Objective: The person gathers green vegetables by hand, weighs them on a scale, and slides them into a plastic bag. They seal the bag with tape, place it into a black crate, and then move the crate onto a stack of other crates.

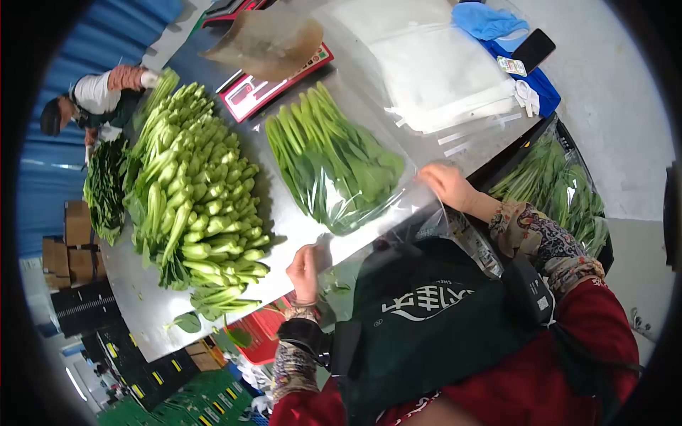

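- Dark green apron (419, 312) sat nearest, just off the steel table's (153, 319) near edge.
- Clear bag (401, 202) of leafy greens (337, 163) lay flat on the table, toward that edge.
- Left hand (303, 273) at table edge — fingers curled closed, gripping bag film.
- Right hand (447, 186) likewise — fingers pinched on the bag's other corner.
- Stalk pile (192, 192) covered table's left.
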A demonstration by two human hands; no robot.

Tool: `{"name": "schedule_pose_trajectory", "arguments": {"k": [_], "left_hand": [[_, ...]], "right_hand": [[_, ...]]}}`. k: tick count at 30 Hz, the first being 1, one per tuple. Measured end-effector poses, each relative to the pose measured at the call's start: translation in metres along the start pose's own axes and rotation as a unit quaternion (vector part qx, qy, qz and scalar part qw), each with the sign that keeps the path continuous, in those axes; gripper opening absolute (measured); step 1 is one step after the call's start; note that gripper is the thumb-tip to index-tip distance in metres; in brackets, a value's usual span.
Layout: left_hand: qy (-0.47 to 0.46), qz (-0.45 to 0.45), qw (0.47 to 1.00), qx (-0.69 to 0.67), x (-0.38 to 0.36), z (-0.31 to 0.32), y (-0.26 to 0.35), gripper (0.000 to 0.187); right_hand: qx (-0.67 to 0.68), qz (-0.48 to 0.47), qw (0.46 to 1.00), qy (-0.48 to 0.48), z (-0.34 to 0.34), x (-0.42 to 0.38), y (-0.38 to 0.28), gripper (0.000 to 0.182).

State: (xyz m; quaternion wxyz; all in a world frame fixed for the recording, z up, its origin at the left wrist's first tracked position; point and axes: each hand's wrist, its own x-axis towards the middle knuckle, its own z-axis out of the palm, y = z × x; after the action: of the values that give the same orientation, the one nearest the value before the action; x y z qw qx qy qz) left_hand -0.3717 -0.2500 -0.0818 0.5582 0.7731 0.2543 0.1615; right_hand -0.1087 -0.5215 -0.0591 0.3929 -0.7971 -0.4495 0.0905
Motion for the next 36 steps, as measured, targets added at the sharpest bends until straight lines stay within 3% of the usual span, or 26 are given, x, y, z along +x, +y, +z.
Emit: {"name": "schedule_pose_trajectory", "arguments": {"k": [1, 2, 5, 6, 9, 14, 17, 18, 19, 21, 23, 24, 25, 26, 27, 29, 30, 31, 33, 36], "left_hand": [[0.035, -0.143, 0.983, -0.113, 0.001, 0.001, -0.001, 0.014], [0.078, -0.099, 0.987, -0.102, 0.005, 0.01, -0.002, 0.023], [0.119, -0.153, 0.97, -0.147, 0.012, 0.015, -0.006, 0.025], [0.11, -0.154, 0.972, -0.136, 0.014, 0.013, -0.005, 0.024], [0.133, -0.15, 0.961, -0.188, 0.018, 0.013, 0.004, 0.023], [0.166, -0.119, 0.977, -0.06, 0.028, 0.005, -0.003, 0.022], [0.153, -0.145, 0.977, -0.036, 0.035, 0.0, 0.005, 0.022], [0.127, -0.067, 0.989, 0.019, 0.038, -0.003, 0.005, 0.013], [0.153, -0.049, 0.972, 0.17, 0.041, 0.003, 0.026, 0.028], [0.152, 0.171, 0.939, 0.258, 0.056, 0.002, 0.039, 0.046], [0.033, 0.274, 0.909, 0.313, 0.076, 0.009, 0.05, 0.051], [-0.04, 0.232, 0.9, 0.367, 0.093, 0.018, 0.054, 0.053], [-0.113, 0.191, 0.881, 0.417, 0.107, 0.026, 0.056, 0.054], [-0.194, 0.143, 0.887, 0.394, 0.118, 0.031, 0.041, 0.056], [-0.219, 0.159, 0.903, 0.333, 0.121, 0.032, 0.023, 0.058], [-0.2, 0.194, 0.892, 0.356, 0.123, 0.033, 0.008, 0.06], [-0.199, 0.196, 0.89, 0.359, 0.122, 0.033, 0.004, 0.061], [-0.192, 0.197, 0.89, 0.364, 0.121, 0.032, 0.002, 0.062], [-0.188, 0.219, 0.884, 0.367, 0.123, 0.033, 0.002, 0.06], [-0.198, 0.196, 0.887, 0.368, 0.126, 0.03, 0.007, 0.062]], "right_hand": [[0.015, 0.1, 0.995, 0.011, 0.001, 0.001, 0.0, 0.009], [0.016, 0.074, 0.993, 0.086, 0.014, 0.002, 0.003, 0.012], [0.184, 0.247, 0.951, 0.025, 0.016, 0.004, -0.01, 0.014], [0.18, 0.237, 0.954, 0.042, 0.018, 0.004, -0.012, 0.017], [0.201, 0.324, 0.925, 0.002, 0.023, 0.003, -0.016, 0.019], [0.28, 0.355, 0.892, 0.024, 0.037, -0.003, -0.018, 0.022], [0.306, 0.388, 0.869, 0.011, 0.035, -0.003, -0.029, 0.024], [0.301, 0.405, 0.864, -0.001, 0.034, -0.002, -0.032, 0.024], [0.31, 0.407, 0.859, 0.008, 0.038, -0.003, -0.031, 0.024], [0.323, 0.412, 0.852, 0.026, 0.043, -0.005, -0.03, 0.025], [0.315, 0.446, 0.838, -0.008, 0.038, -0.002, -0.034, 0.021], [0.31, 0.463, 0.83, -0.024, 0.034, 0.002, -0.038, 0.019], [0.199, 0.445, 0.872, -0.031, 0.033, 0.006, -0.042, 0.017], [0.084, 0.425, 0.9, -0.037, 0.032, 0.011, -0.046, 0.018], [-0.034, 0.404, 0.913, -0.043, 0.031, 0.016, -0.048, 0.021], [-0.047, 0.256, 0.959, 0.108, 0.028, 0.029, -0.041, 0.036], [-0.106, 0.117, 0.983, 0.092, 0.022, 0.035, -0.033, 0.042], [-0.162, -0.029, 0.984, 0.063, 0.016, 0.04, -0.024, 0.05], [-0.174, -0.117, 0.974, -0.085, 0.042, 0.036, 0.031, 0.052], [-0.183, -0.248, 0.945, -0.106, 0.032, 0.066, 0.057, 0.054]]}}
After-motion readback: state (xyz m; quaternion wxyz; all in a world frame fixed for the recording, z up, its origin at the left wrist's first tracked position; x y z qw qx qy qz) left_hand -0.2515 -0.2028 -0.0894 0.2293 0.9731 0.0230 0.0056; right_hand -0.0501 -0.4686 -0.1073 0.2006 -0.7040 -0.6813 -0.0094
